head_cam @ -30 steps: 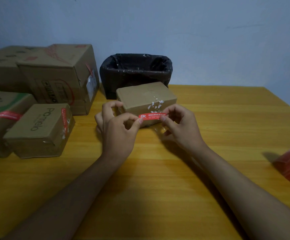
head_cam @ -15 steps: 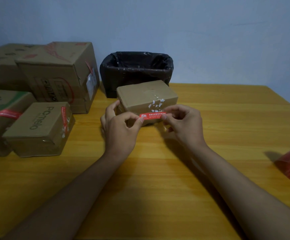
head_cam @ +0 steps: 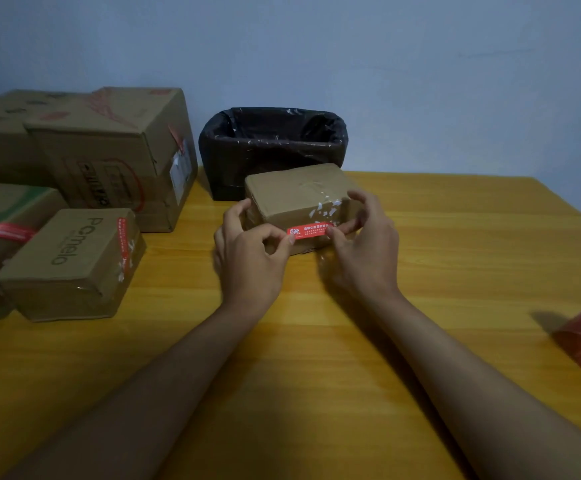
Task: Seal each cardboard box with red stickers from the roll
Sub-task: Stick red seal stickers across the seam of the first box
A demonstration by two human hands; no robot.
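On the counter, the box sits at twelve o'clock. My left hand and right hand each pinch an end of the sticker — it's dropped onto the front edge since a second ago — ready for pressing down, I'd say.

Both hands — left hand, right hand — pinch red sticker against box.

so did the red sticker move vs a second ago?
Yes. The red sticker has gone slightly up and away, toward the black-lined bin, now at the small box's near top edge.
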